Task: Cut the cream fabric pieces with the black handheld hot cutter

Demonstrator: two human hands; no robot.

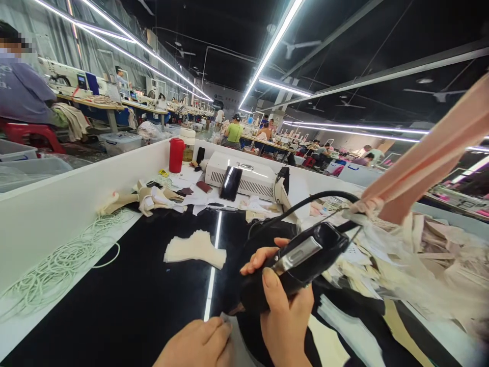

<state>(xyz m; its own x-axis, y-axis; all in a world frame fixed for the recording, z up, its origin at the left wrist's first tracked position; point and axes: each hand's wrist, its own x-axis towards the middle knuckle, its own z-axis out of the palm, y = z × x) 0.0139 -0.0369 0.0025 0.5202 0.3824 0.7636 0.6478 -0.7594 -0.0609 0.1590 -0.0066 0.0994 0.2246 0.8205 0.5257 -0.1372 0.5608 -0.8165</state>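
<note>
My right hand (pixel 284 316) wraps round a black corded power tool (pixel 319 250) with a silver plate on its side. The lower end of the tool is dark and blurred, so its working tip cannot be made out. A pink cloth strip (pixel 431 148) is tied at the tool's cable end and stretches up to the right. At the bottom edge my left hand (pixel 198 344) is closed, its fingertips at the edge of a grey fabric piece (pixel 239 339) beside the tool. Farther forward, a cream stack of cut fabric (pixel 194 248) lies on the black surface (pixel 126 285).
Green cord (pixel 69 270) lies tangled along the left wall. At the back stand a white vented box (pixel 244 171), a phone (pixel 231 183) and a red bottle (pixel 176 154). Fabric scraps (pixel 431 255) pile up on the right. Other people sit at sewing machines beyond.
</note>
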